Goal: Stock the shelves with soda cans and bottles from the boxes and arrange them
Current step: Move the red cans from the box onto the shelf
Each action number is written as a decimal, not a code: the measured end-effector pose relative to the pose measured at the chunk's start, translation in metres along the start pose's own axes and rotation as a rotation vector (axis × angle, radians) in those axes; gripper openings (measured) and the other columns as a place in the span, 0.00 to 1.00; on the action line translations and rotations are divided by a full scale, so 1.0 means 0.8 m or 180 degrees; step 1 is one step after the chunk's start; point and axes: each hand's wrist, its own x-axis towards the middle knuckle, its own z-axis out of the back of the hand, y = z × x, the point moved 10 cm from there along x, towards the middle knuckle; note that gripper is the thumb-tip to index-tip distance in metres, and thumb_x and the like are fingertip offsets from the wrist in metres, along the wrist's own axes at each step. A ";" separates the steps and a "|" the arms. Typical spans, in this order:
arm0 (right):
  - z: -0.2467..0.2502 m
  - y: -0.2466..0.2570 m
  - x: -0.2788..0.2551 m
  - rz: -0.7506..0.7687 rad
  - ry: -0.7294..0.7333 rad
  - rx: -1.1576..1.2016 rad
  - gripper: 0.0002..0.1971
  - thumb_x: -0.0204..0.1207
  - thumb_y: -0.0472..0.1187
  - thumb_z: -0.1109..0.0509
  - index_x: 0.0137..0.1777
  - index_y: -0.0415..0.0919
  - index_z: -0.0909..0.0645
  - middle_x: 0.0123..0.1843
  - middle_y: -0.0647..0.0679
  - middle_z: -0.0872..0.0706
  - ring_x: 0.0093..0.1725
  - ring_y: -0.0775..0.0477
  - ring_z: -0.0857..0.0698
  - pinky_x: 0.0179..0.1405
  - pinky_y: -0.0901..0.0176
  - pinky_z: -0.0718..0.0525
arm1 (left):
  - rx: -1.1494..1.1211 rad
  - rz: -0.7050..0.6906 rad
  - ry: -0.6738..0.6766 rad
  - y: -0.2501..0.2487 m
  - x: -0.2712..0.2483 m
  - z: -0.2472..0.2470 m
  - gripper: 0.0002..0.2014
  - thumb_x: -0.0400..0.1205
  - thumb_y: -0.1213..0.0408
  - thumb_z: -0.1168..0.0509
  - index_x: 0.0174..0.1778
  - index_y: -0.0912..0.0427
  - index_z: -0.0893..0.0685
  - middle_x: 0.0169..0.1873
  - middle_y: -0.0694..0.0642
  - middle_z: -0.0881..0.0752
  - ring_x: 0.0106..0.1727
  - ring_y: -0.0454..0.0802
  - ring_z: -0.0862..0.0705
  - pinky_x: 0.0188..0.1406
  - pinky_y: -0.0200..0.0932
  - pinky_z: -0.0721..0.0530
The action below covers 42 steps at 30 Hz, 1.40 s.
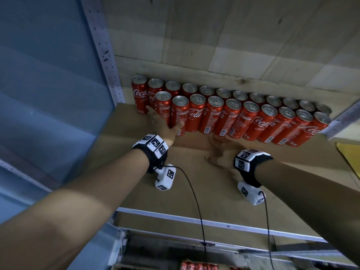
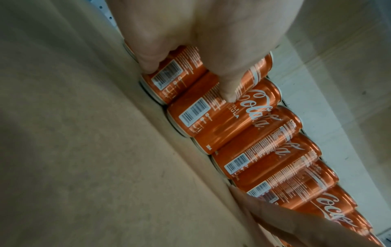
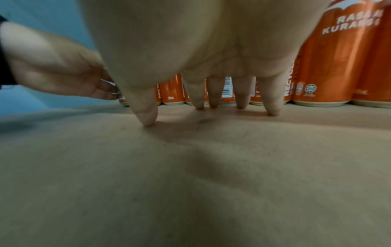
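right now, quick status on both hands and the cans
Left hand open, straight fingers against leftmost front-row red soda cans. Right hand open, fingertips planted on the brown wooden shelf board. Two rows upright; nothing blocking.

Both arms reach forward, left hand (image 1: 163,126) and right hand (image 1: 222,151) flat.

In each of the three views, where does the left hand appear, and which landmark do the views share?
Head: left hand, left of centre, touching the front row's leftmost cans.
Left wrist: top centre, fingers on those cans.
Right wrist: left edge, by the row's end.
Shared landmark: the front row of red cans.
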 end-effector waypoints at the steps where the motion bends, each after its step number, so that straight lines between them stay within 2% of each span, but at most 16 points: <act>1: -0.005 -0.002 0.001 -0.0006 0.0088 0.0019 0.49 0.80 0.74 0.44 0.92 0.49 0.58 0.92 0.51 0.60 0.91 0.42 0.56 0.90 0.43 0.52 | -0.0037 0.0010 -0.0020 0.000 0.001 0.000 0.68 0.72 0.45 0.20 0.86 0.59 0.71 0.88 0.64 0.49 0.88 0.60 0.44 0.85 0.63 0.40; 5: -0.016 -0.006 0.002 -0.0052 0.0181 0.0098 0.49 0.80 0.75 0.46 0.91 0.51 0.62 0.92 0.52 0.62 0.91 0.42 0.57 0.89 0.43 0.53 | -0.0131 -0.0031 -0.0132 -0.009 0.004 0.002 0.62 0.77 0.52 0.22 0.86 0.63 0.68 0.88 0.65 0.51 0.89 0.59 0.49 0.87 0.59 0.45; 9: -0.014 -0.004 0.000 -0.0074 0.0158 0.0084 0.48 0.81 0.74 0.46 0.91 0.50 0.62 0.92 0.52 0.62 0.91 0.43 0.58 0.89 0.43 0.53 | -0.0122 -0.0112 -0.0204 -0.017 0.001 -0.001 0.60 0.79 0.55 0.23 0.86 0.65 0.67 0.88 0.66 0.52 0.89 0.59 0.50 0.88 0.56 0.48; 14: 0.002 0.000 -0.008 -0.0012 0.0189 0.0146 0.50 0.80 0.70 0.36 0.92 0.50 0.57 0.93 0.50 0.58 0.91 0.43 0.55 0.88 0.47 0.51 | 0.0233 -0.0118 -0.0038 -0.002 0.004 -0.003 0.68 0.71 0.63 0.17 0.87 0.59 0.69 0.88 0.64 0.51 0.89 0.57 0.48 0.87 0.55 0.45; 17: 0.027 0.003 -0.018 -0.0080 0.0164 0.0101 0.46 0.80 0.65 0.30 0.91 0.50 0.47 0.92 0.48 0.51 0.90 0.41 0.49 0.87 0.46 0.47 | 0.0319 -0.0132 0.0033 0.002 0.006 -0.005 0.70 0.68 0.64 0.15 0.87 0.58 0.69 0.88 0.64 0.50 0.88 0.57 0.47 0.87 0.57 0.45; 20: 0.053 0.011 -0.020 -0.0058 0.0148 0.0461 0.31 0.84 0.52 0.30 0.86 0.47 0.31 0.88 0.45 0.34 0.86 0.40 0.35 0.83 0.48 0.37 | 0.0317 -0.0045 0.0025 -0.002 0.006 -0.004 0.70 0.69 0.65 0.15 0.87 0.57 0.69 0.88 0.64 0.51 0.89 0.57 0.47 0.87 0.55 0.46; 22: 0.072 0.016 -0.019 0.0007 -0.0067 0.0757 0.28 0.84 0.46 0.29 0.84 0.48 0.28 0.84 0.47 0.27 0.82 0.41 0.28 0.78 0.53 0.30 | 0.0349 0.0024 0.0018 -0.003 0.007 -0.005 0.69 0.70 0.64 0.16 0.87 0.56 0.70 0.88 0.64 0.52 0.88 0.57 0.46 0.86 0.53 0.45; 25: 0.091 0.022 -0.022 0.0030 -0.0416 0.0789 0.29 0.83 0.47 0.29 0.84 0.51 0.29 0.84 0.49 0.27 0.82 0.41 0.27 0.79 0.55 0.32 | 0.0330 0.0115 -0.0114 -0.003 0.009 -0.002 0.69 0.71 0.64 0.16 0.87 0.55 0.70 0.88 0.64 0.52 0.88 0.58 0.46 0.86 0.59 0.42; 31: 0.096 0.029 -0.021 -0.0089 -0.0552 0.1053 0.28 0.83 0.46 0.29 0.82 0.49 0.26 0.78 0.46 0.20 0.75 0.40 0.20 0.69 0.54 0.21 | 0.0563 0.0223 -0.0001 -0.006 0.012 0.003 0.69 0.71 0.57 0.17 0.86 0.54 0.72 0.88 0.64 0.52 0.88 0.60 0.43 0.84 0.62 0.38; 34: 0.107 0.039 -0.023 -0.0063 -0.0751 0.1119 0.26 0.85 0.49 0.30 0.81 0.45 0.25 0.78 0.45 0.20 0.76 0.40 0.21 0.74 0.52 0.25 | 0.0535 0.0352 0.0117 -0.006 0.012 0.001 0.68 0.72 0.54 0.17 0.87 0.55 0.71 0.88 0.63 0.51 0.87 0.60 0.43 0.84 0.60 0.38; 36: 0.115 0.046 -0.023 -0.0078 -0.0940 0.1237 0.30 0.82 0.53 0.29 0.81 0.44 0.27 0.76 0.45 0.19 0.74 0.39 0.19 0.71 0.54 0.24 | 0.0566 0.0385 0.0184 -0.009 0.013 0.001 0.67 0.72 0.52 0.18 0.87 0.57 0.70 0.88 0.63 0.51 0.87 0.59 0.43 0.84 0.57 0.40; 38: 0.119 0.051 -0.020 -0.0116 -0.1062 0.1338 0.34 0.80 0.56 0.28 0.83 0.44 0.29 0.77 0.44 0.19 0.74 0.40 0.19 0.69 0.54 0.23 | 0.0678 0.0414 0.0348 -0.006 0.014 0.000 0.68 0.71 0.45 0.19 0.87 0.57 0.69 0.88 0.62 0.50 0.87 0.59 0.43 0.84 0.57 0.40; 41: 0.119 0.058 -0.020 -0.0185 -0.1053 0.1556 0.35 0.80 0.54 0.27 0.84 0.42 0.31 0.77 0.43 0.19 0.75 0.39 0.19 0.71 0.52 0.23 | 0.0726 0.0493 0.0482 0.002 0.016 -0.001 0.73 0.63 0.28 0.23 0.87 0.54 0.68 0.88 0.60 0.44 0.85 0.60 0.37 0.82 0.59 0.35; 42: 0.118 0.059 -0.021 -0.0213 -0.1036 0.1623 0.35 0.80 0.54 0.27 0.83 0.42 0.31 0.77 0.42 0.19 0.74 0.39 0.19 0.71 0.52 0.23 | 0.0716 0.0501 0.0513 -0.001 0.013 0.000 0.71 0.65 0.29 0.23 0.87 0.54 0.67 0.87 0.60 0.41 0.84 0.60 0.35 0.82 0.58 0.34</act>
